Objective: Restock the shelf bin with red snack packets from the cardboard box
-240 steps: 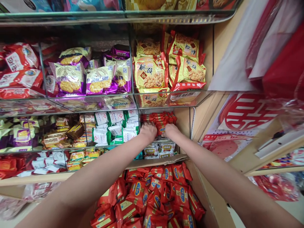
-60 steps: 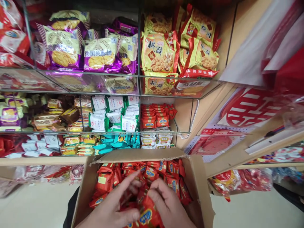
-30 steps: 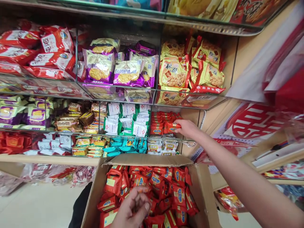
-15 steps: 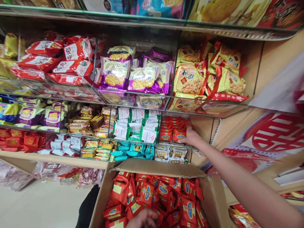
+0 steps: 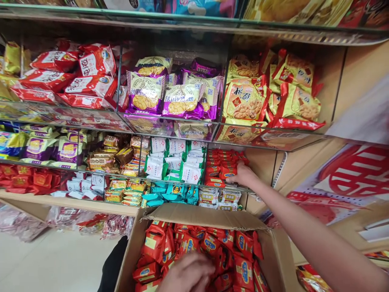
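On a lower shelf, my right hand [image 5: 244, 175] is closed around the right side of the red snack packets [image 5: 227, 172], its thumb at the front and its other fingertips hidden. One red packet [image 5: 215, 182] lies by the shelf's front edge, left of the thumb. Below, my left hand [image 5: 190, 272] hovers over an open cardboard box [image 5: 202, 214], with its fingers curled and smeared by motion. Whether it holds anything is hidden. Many red packets with blue labels [image 5: 243, 271] fill the box in a loose heap.
White-and-green packets [image 5: 191, 172] lie left of the red stack, and teal packets [image 5: 172, 192] are below. A glass shelf edge [image 5: 258, 136] passes above my right hand. Yellow cookie packs [image 5: 244, 101] sit higher up. Bagged goods [image 5: 117, 226] rest near the floor at left.
My left hand has risen from among the packets in the box and moved slightly right. My right hand stays at the shelf stack, where a red packet now shows at the front edge.
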A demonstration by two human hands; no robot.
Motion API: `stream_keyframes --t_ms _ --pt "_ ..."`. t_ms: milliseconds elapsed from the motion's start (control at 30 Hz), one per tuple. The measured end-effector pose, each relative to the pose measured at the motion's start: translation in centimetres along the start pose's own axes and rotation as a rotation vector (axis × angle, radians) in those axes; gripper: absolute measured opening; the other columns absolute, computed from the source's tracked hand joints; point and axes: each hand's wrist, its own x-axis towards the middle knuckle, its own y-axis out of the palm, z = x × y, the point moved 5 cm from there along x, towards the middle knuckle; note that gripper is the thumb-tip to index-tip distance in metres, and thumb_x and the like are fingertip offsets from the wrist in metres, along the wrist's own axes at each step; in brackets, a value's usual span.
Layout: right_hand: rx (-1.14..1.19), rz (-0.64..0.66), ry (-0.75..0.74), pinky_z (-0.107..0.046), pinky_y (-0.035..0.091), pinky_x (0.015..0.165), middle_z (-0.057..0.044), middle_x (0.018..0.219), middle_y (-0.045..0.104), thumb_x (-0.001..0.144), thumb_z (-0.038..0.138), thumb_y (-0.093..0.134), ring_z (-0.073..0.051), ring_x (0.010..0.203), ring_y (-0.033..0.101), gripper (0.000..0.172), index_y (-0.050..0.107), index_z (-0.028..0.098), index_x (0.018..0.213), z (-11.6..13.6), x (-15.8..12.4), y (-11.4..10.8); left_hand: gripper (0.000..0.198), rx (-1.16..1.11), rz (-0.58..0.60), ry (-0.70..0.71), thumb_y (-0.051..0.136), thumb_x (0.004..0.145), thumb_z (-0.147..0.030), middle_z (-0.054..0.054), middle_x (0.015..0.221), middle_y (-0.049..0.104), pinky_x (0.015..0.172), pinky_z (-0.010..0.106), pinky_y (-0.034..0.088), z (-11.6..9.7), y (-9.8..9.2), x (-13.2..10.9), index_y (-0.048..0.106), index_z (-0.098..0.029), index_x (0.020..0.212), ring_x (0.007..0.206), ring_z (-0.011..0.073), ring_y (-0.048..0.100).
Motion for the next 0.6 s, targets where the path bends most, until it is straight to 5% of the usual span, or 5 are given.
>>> stream_keyframes --t_ms 133,233,300,400,600 --pt "0.04 0.006 0.011 -0.03 0.047 0.071 -0.018 0.101 0.062 0.057 0.037 0.073 -0.027 0.094 0.06 0.078 0.035 0.006 0.118 -0.9 0.2 0.3 0.035 0.436 -0.071 0.233 0.039 0.084 -0.008 0.014 0.114 0.058 0.092 0.032 0.042 -6.0 -4.2 8.7 0.057 -0.015 0.114 0.106 0.0219 0.052" --pt "0.064 0.007 0.003 -0.029 0.047 0.071 -0.016 0.103 0.061 0.054 0.036 0.074 -0.026 0.095 0.06 0.086 0.031 0.007 0.122 -1.4 0.3 0.4 0.034 0.906 0.145 0.076 0.041 0.082 -0.005 0.012 0.104 0.062 0.084 0.034 0.047 -5.5 -4.9 16.2 0.058 -0.015 0.11 0.099 0.0223 0.058" --pt "0.078 0.007 -0.003 -0.028 0.047 0.073 -0.016 0.105 0.061 0.053 0.035 0.075 -0.025 0.096 0.06 0.091 0.027 0.007 0.126 -1.6 0.2 0.4 0.027 0.989 0.264 0.019 0.047 0.079 -0.004 0.013 0.096 0.065 0.077 0.033 0.05 -4.6 -4.7 19.8 0.063 -0.012 0.099 0.089 0.0226 0.062" --pt "0.094 0.004 -0.016 -0.028 0.047 0.075 -0.016 0.107 0.061 0.053 0.032 0.075 -0.026 0.097 0.06 0.094 0.024 0.007 0.128 -1.7 0.0 0.2 0.015 1.085 0.388 -0.05 0.055 0.077 -0.006 0.014 0.089 0.067 0.072 0.036 0.052 -3.8 -3.8 22.7 0.065 -0.008 0.087 0.084 0.0241 0.064" --pt "0.125 -0.012 -0.049 -0.029 0.046 0.075 -0.016 0.106 0.062 0.054 0.028 0.075 -0.027 0.099 0.059 0.095 0.021 0.008 0.13 -1.4 0.1 0.2 0.023 1.228 0.488 -0.106 0.053 0.083 -0.016 0.012 0.105 0.064 0.082 0.038 0.048 -3.7 -3.0 23.4 0.057 -0.01 0.105 0.097 0.0219 0.06"
